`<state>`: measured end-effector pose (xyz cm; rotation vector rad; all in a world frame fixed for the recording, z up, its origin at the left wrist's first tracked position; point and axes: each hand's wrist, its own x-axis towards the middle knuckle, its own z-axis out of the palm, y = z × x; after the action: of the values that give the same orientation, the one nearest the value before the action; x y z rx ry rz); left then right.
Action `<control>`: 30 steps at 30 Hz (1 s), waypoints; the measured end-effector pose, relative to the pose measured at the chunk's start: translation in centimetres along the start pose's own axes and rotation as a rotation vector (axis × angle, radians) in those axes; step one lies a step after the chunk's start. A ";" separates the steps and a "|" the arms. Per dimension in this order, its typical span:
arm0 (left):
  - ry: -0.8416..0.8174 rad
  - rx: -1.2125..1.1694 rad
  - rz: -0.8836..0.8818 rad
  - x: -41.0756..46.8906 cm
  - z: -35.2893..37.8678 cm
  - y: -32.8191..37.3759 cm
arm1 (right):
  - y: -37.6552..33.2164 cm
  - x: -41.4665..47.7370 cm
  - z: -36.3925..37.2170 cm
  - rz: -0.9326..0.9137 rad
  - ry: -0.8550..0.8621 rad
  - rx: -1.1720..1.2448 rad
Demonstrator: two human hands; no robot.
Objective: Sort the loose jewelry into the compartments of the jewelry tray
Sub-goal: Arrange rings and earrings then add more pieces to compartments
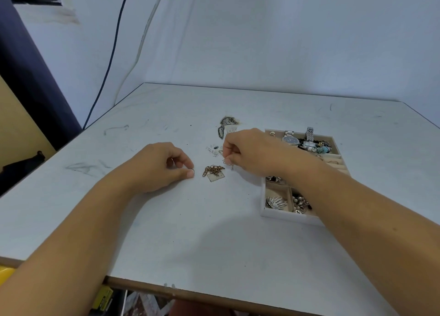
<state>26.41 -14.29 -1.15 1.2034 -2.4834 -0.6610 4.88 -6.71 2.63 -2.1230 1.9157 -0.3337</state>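
Observation:
A white jewelry tray (285, 214) with several compartments stands at the right, partly hidden by my right forearm; watches (291, 140) and beads lie in its far section. My right hand (250, 151) pinches a small earring (229, 163) just above the table. My left hand (162, 165) pinches a small ring (193, 171) between thumb and forefinger. Between the hands lies a copper chain with a square tag (214, 172). Small loose pieces (213, 150) and dark patterned pendants (226, 124) lie beyond it.
The pale table (166, 232) has scuff marks, and its front edge runs along the bottom. A white backdrop hangs behind, with a dark cable at the left. Clutter shows below the table edge.

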 end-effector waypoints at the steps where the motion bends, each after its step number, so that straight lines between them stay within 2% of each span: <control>1: -0.017 0.015 -0.002 0.0 0.0 0.1 | 0.0 -0.1 0.1 -0.002 -0.001 -0.007; 14: -0.183 0.151 -0.064 0.9 -0.1 1.2 | 0.0 -0.7 0.9 0.012 0.005 -0.010; 17: -0.159 0.168 -0.059 0.8 0.1 1.3 | 0.2 -0.8 1.0 0.016 0.013 0.005; 21: -0.038 0.134 -0.127 0.4 0.2 1.1 | 0.3 -0.8 1.1 0.013 0.020 0.011; 26: -0.095 0.120 -0.143 0.6 0.3 1.5 | 0.4 -0.9 1.3 0.000 0.032 0.013; 30: -0.084 0.096 -0.041 0.2 0.6 1.4 | 0.7 -1.1 1.4 -0.011 0.048 0.042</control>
<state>25.12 -13.52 -0.93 1.2893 -2.5926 -0.6209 4.55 -5.61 1.09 -2.1179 1.9066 -0.4261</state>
